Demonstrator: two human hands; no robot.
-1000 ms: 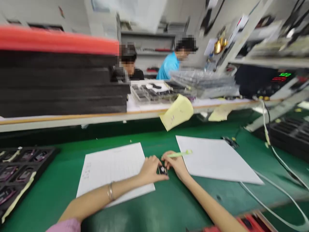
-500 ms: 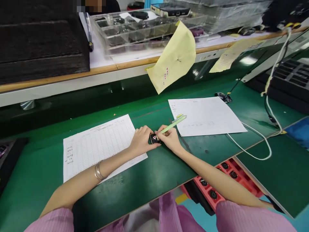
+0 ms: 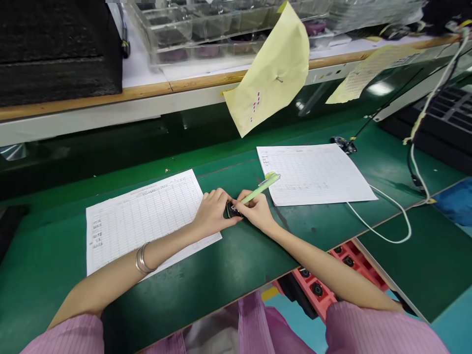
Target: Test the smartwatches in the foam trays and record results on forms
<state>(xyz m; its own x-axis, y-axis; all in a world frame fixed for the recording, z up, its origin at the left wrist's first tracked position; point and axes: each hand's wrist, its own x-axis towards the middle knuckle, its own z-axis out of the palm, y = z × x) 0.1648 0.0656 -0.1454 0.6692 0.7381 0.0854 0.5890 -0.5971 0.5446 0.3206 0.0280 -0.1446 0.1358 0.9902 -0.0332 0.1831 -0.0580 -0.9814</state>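
My left hand (image 3: 213, 212) rests on the green table with its fingers curled round a small black part (image 3: 230, 210), holding it down. My right hand (image 3: 257, 211) grips a light green pen (image 3: 260, 188) whose tip touches the same black part. The part is mostly hidden between the two hands. A ruled paper form (image 3: 140, 216) lies under my left wrist. A second ruled form (image 3: 313, 172) lies just right of the pen.
A yellow note (image 3: 271, 73) hangs from the raised shelf edge (image 3: 110, 101), with another paper (image 3: 365, 73) to its right. Clear plastic trays (image 3: 206, 24) and black foam slabs (image 3: 55, 49) sit on the shelf. A white cable (image 3: 387, 226) crosses the table. Red trays (image 3: 332, 275) sit below.
The view has tilted down from the room to the table and drawn closer. Both hands stay on the black part, with the pen tip brought onto it.
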